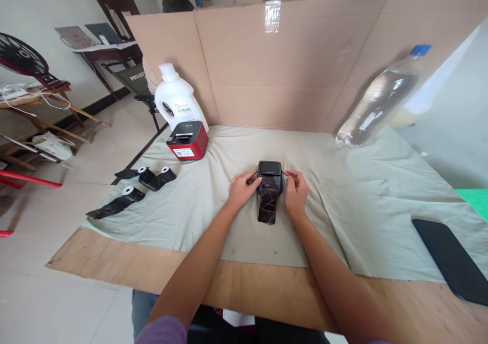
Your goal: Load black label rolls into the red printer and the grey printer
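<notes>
A small black portable printer (270, 168) sits in the middle of the cloth. A strip of black paper (267, 209) with pale crack-like lines hangs from its front toward me. My left hand (244, 187) is closed at the printer's left side, its thumb resting on the front edge near the strip. On the opposite side, my right hand (296, 190) has curled fingers, with the fingertips touching the printer's upper right edge. Both hands steady it from the sides.
Several rolls of black paper (131, 194) lie at the left. Behind them stand a red-and-black printer (196, 143) and a white detergent jug (179, 95). A clear bottle (381, 102) leans on the cardboard screen (278, 69) at right. A phone (452, 257) lies near the front right edge.
</notes>
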{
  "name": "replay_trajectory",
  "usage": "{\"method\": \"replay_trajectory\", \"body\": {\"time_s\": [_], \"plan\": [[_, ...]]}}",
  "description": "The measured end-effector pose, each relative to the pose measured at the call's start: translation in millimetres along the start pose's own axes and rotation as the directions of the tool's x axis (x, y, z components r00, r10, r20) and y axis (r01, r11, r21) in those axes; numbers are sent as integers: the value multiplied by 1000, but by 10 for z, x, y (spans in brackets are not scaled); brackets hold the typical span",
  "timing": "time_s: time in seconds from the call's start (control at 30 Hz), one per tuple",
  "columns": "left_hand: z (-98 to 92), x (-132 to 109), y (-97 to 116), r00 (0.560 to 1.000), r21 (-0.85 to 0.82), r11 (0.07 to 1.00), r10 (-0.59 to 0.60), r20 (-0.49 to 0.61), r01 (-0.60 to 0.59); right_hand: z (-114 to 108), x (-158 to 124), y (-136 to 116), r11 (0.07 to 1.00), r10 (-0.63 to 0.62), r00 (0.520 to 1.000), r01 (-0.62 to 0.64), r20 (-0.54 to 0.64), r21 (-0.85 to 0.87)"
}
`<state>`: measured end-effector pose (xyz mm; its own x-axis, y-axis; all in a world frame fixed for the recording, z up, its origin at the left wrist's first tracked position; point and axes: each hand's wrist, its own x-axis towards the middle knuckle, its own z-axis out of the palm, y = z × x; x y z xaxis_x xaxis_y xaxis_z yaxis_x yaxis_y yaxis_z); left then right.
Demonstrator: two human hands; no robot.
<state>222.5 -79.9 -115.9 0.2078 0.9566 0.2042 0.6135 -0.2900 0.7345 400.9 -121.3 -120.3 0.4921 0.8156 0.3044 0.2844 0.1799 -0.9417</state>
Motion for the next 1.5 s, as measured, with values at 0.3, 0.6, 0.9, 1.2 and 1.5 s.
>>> {"method": "replay_trajectory", "body": {"time_s": [0.3, 0.6, 0.9, 1.2, 1.5], "plan": [[-20, 5, -21, 998, 95, 994, 48, 41, -52, 93, 356, 86, 983, -151, 956, 173, 252, -67], [-8, 7, -24, 999, 101, 994, 29, 35, -32, 181, 928, -57, 777, 118, 895, 187, 431, -601], [-12, -4, 2, 1000, 97, 995, 7, 27, -9, 239, 961, -65, 675, 188, 856, 244, 482, -697], [-16, -11, 0, 999, 87, 996, 5, 37, -8, 288, 938, -190, 651, 253, 843, 215, 475, -728], [-31, -9, 12, 998, 103, 994, 15, 58, -21, 31, 940, -762, 900, 266, 862, -61, 431, -433]]}}
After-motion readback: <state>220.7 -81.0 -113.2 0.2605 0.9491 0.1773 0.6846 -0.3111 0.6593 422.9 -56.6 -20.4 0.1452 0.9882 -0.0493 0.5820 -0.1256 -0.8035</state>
